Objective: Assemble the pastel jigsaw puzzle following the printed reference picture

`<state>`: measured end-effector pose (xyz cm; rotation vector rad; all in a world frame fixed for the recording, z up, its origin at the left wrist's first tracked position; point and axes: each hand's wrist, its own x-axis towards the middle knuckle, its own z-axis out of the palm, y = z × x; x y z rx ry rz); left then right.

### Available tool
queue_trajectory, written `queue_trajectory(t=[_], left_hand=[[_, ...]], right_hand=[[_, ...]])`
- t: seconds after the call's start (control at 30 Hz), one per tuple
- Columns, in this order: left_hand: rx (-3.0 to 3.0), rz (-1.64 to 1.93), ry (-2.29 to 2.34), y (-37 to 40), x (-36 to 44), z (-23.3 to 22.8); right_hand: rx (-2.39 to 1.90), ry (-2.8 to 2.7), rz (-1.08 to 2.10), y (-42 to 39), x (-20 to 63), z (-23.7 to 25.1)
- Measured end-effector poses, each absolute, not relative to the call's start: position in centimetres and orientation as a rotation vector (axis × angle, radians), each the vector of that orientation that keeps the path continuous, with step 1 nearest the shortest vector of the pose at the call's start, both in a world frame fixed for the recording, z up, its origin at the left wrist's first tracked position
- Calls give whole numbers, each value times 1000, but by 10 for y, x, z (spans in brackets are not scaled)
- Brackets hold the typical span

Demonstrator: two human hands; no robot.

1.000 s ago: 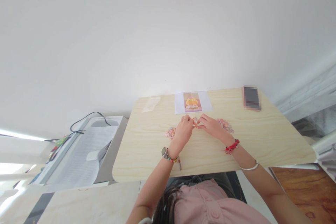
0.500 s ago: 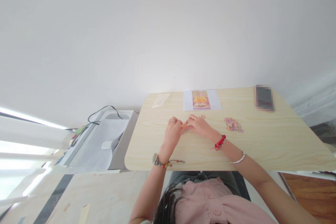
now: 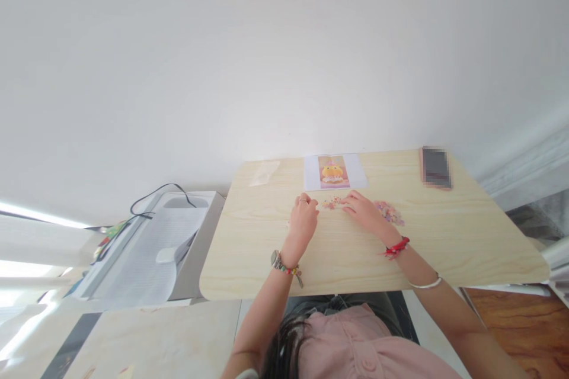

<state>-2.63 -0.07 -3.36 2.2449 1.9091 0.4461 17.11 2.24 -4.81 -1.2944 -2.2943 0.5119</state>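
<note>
Fingers on pale wooden table, white wall

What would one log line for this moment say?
left hand: on table, beside small pieces | right hand: fingertips at small pieces | picture card: behind | phone: far right

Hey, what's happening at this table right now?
A person sits at a light wooden table, both hands down among small colourful pieces. The left hand and right hand flank a little cluster of pieces; a bigger pile lies by the right wrist. A printed picture sheet and a phone lie beyond.
</note>
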Motion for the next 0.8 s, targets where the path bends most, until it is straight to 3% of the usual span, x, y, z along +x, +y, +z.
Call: queue_trajectory(t=[0.5,0.8], left_hand=[[2279,234,1950,14,15,-36],[2369,362,1855,13,8,-38]], right_hand=[[-1359,-2420,439,38,148,-47],[-1297,-2429,441,36,153,-47]])
